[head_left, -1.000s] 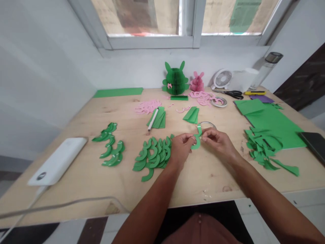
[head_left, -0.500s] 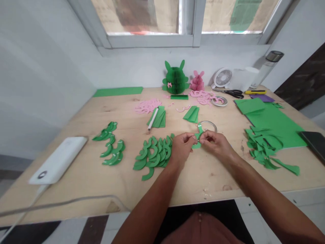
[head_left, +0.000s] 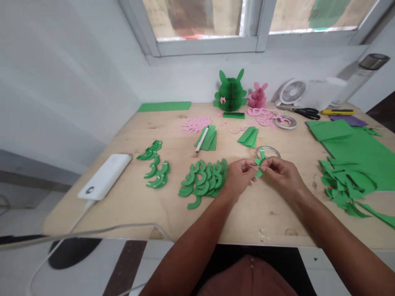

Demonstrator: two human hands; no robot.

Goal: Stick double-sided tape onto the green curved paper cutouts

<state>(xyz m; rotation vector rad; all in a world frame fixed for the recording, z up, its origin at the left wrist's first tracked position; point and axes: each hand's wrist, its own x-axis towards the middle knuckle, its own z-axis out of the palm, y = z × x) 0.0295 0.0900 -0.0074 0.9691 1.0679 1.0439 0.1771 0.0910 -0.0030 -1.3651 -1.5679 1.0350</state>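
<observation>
Between my two hands is a small green paper cutout (head_left: 259, 172), with a pale strip on its upper end. My left hand (head_left: 242, 176) pinches it from the left. My right hand (head_left: 280, 172) has its thumb and forefinger closed on the right edge. Just behind the fingers lies a roll of thin tape (head_left: 271, 149), partly covered by the cutout. Left of my left hand spreads a pile of green curved paper cutouts (head_left: 202, 181). Farther left are more green cutouts with pale strips (head_left: 159, 176) on them.
A white pen (head_left: 202, 139) rests on folded green paper. At the back stand a green paper rabbit figure (head_left: 231, 94), a pink one (head_left: 257, 96) and a small fan (head_left: 291, 91). Green scraps (head_left: 342, 185) lie right; a white power bank (head_left: 105, 176) with a cable sits left.
The view has turned left, so everything sits farther right in the picture. Both hands stay together at the green cutout, which is tilted slightly differently between the fingers.
</observation>
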